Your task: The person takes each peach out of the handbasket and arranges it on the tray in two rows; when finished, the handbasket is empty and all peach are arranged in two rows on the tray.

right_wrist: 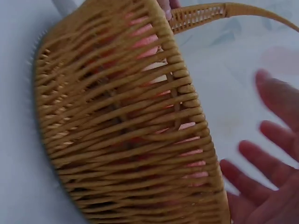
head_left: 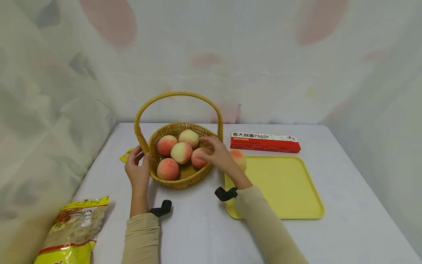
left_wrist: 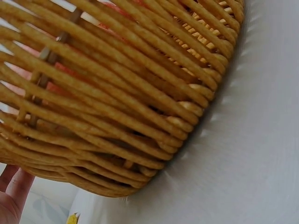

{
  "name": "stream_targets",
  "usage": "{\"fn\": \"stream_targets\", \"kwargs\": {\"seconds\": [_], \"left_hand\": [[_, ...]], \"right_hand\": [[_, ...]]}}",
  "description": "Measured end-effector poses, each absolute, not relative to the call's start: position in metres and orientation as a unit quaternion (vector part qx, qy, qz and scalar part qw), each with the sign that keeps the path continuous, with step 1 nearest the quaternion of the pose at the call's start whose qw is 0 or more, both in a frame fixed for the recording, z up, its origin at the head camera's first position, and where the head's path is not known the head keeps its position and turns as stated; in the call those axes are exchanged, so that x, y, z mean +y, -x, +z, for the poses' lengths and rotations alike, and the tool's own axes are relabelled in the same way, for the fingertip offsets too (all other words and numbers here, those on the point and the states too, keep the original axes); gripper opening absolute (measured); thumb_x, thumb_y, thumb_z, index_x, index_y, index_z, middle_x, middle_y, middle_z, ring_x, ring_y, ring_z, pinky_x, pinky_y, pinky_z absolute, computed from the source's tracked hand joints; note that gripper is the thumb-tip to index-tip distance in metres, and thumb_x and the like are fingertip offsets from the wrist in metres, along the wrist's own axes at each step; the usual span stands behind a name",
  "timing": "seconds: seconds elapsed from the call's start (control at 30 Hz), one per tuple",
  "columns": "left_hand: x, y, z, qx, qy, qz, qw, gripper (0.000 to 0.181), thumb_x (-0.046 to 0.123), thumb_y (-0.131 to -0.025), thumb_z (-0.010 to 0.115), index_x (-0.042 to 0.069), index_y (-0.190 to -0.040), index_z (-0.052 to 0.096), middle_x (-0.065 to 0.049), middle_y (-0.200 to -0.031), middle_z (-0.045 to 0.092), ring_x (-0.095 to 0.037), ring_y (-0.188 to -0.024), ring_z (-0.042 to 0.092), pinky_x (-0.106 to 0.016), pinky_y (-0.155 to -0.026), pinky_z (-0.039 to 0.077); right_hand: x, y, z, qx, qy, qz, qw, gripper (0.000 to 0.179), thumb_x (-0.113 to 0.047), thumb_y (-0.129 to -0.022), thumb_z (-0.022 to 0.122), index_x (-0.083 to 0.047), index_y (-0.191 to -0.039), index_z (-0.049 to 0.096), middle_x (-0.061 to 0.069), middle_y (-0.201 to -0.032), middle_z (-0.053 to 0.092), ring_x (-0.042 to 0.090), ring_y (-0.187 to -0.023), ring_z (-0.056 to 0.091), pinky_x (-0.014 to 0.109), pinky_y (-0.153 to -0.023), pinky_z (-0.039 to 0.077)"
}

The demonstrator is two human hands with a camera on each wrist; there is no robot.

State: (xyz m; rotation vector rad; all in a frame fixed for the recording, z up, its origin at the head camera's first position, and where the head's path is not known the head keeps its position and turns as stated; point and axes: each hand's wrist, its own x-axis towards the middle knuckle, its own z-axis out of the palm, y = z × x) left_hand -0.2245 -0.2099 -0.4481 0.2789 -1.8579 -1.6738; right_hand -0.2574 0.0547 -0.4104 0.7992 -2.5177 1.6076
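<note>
A wicker basket [head_left: 179, 182] with a tall arched handle stands on the table and holds several pink-and-cream peaches [head_left: 181, 153]. At its left side, my left hand [head_left: 137, 167] grips the rim by the handle's foot; in the left wrist view, only part of that hand [left_wrist: 16, 193] shows past the weave. My right hand [head_left: 217, 156] hovers over the right rim, beside a peach [head_left: 199, 158] that it partly covers. The right wrist view shows its fingers [right_wrist: 266, 168] spread, holding nothing. Another peach [head_left: 239, 158] sits at the yellow tray's upper left corner, partly behind my right forearm.
The yellow tray [head_left: 280, 190] lies right of the basket, under my right sleeve. A red-and-white pasta box [head_left: 265, 142] is behind it. At the near left lies a plastic food bag [head_left: 74, 231], and a small yellow packet [head_left: 125, 155] lies left of the basket.
</note>
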Motion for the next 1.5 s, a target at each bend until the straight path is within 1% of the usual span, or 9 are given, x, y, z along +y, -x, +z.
{"fn": "stream_targets", "kwargs": {"seconds": [0.13, 0.27, 0.43, 0.6, 0.77, 0.97, 1.13, 1.37, 1.5], "left_hand": [[-0.206, 0.217, -0.438, -0.699, -0.099, -0.638, 0.306, 0.034, 0.001, -0.088, 0.059, 0.002, -0.122, 0.058, -0.01, -0.117, 0.058, -0.023, -0.109, 0.054, -0.024, -0.088, 0.048], [-0.2, 0.211, -0.429, -0.702, -0.087, -0.634, 0.311, 0.034, -0.001, -0.088, 0.057, -0.001, -0.122, 0.057, -0.014, -0.116, 0.057, -0.027, -0.108, 0.054, -0.02, -0.085, 0.048], [-0.198, 0.208, -0.425, -0.702, -0.083, -0.632, 0.317, 0.034, -0.001, -0.088, 0.057, -0.001, -0.121, 0.057, -0.016, -0.116, 0.058, -0.028, -0.107, 0.055, -0.018, -0.083, 0.048], [-0.199, 0.207, -0.424, -0.708, -0.08, -0.627, 0.314, 0.034, -0.002, -0.087, 0.058, -0.002, -0.122, 0.057, -0.017, -0.116, 0.058, -0.029, -0.107, 0.055, -0.017, -0.08, 0.048], [-0.2, 0.207, -0.427, -0.709, -0.081, -0.628, 0.31, 0.035, 0.0, -0.088, 0.057, -0.001, -0.123, 0.056, -0.016, -0.117, 0.058, -0.028, -0.108, 0.054, -0.013, -0.078, 0.047], [-0.2, 0.206, -0.427, -0.712, -0.09, -0.626, 0.305, 0.035, 0.001, -0.088, 0.057, 0.0, -0.124, 0.056, -0.014, -0.118, 0.057, -0.027, -0.109, 0.054, -0.017, -0.081, 0.048], [-0.2, 0.207, -0.426, -0.708, -0.092, -0.629, 0.307, 0.035, 0.002, -0.088, 0.057, 0.002, -0.123, 0.057, -0.013, -0.118, 0.058, -0.026, -0.109, 0.054, -0.015, -0.08, 0.048], [-0.2, 0.208, -0.426, -0.707, -0.085, -0.629, 0.312, 0.035, 0.0, -0.088, 0.057, 0.0, -0.123, 0.057, -0.015, -0.118, 0.058, -0.028, -0.108, 0.055, -0.017, -0.08, 0.048], [-0.2, 0.207, -0.427, -0.705, -0.082, -0.63, 0.315, 0.035, -0.001, -0.088, 0.057, -0.001, -0.123, 0.056, -0.015, -0.117, 0.058, -0.028, -0.107, 0.055, -0.016, -0.08, 0.048]], "right_hand": [[0.046, 0.272, -0.405, -0.864, -0.286, 0.413, -0.032, 0.05, -0.02, -0.079, 0.074, -0.006, -0.123, 0.055, 0.01, -0.122, 0.055, 0.027, -0.11, 0.051, 0.037, -0.093, 0.044], [0.046, 0.279, -0.4, -0.885, -0.294, 0.351, -0.079, 0.049, -0.02, -0.079, 0.073, -0.007, -0.123, 0.056, 0.008, -0.121, 0.057, 0.022, -0.112, 0.05, 0.035, -0.096, 0.041], [0.041, 0.283, -0.398, -0.909, -0.3, 0.271, -0.105, 0.054, -0.027, -0.076, 0.075, -0.011, -0.123, 0.057, 0.004, -0.122, 0.057, 0.019, -0.115, 0.049, 0.035, -0.099, 0.038], [0.032, 0.285, -0.402, -0.929, -0.294, 0.19, -0.119, 0.058, -0.036, -0.071, 0.078, -0.019, -0.122, 0.055, -0.003, -0.121, 0.056, 0.015, -0.112, 0.05, 0.034, -0.095, 0.041], [0.029, 0.284, -0.405, -0.937, -0.288, 0.172, -0.101, 0.056, -0.036, -0.07, 0.078, -0.019, -0.119, 0.057, -0.003, -0.115, 0.059, 0.014, -0.106, 0.053, 0.033, -0.088, 0.045], [0.032, 0.282, -0.402, -0.93, -0.294, 0.206, -0.078, 0.052, -0.032, -0.07, 0.077, -0.017, -0.117, 0.059, -0.004, -0.111, 0.061, 0.013, -0.103, 0.055, 0.03, -0.088, 0.045], [0.038, 0.278, -0.393, -0.915, -0.286, 0.277, -0.062, 0.05, -0.028, -0.069, 0.077, -0.015, -0.115, 0.06, -0.003, -0.107, 0.062, 0.015, -0.099, 0.055, 0.032, -0.087, 0.045], [0.053, 0.268, -0.378, -0.873, -0.233, 0.426, -0.049, 0.064, -0.031, -0.068, 0.081, -0.014, -0.124, 0.056, 0.002, -0.118, 0.057, 0.017, -0.1, 0.054, 0.033, -0.085, 0.049], [0.069, 0.261, -0.373, -0.839, -0.23, 0.492, -0.03, 0.061, -0.03, -0.068, 0.082, -0.018, -0.122, 0.058, -0.002, -0.116, 0.058, 0.016, -0.098, 0.056, 0.033, -0.083, 0.05]]}}
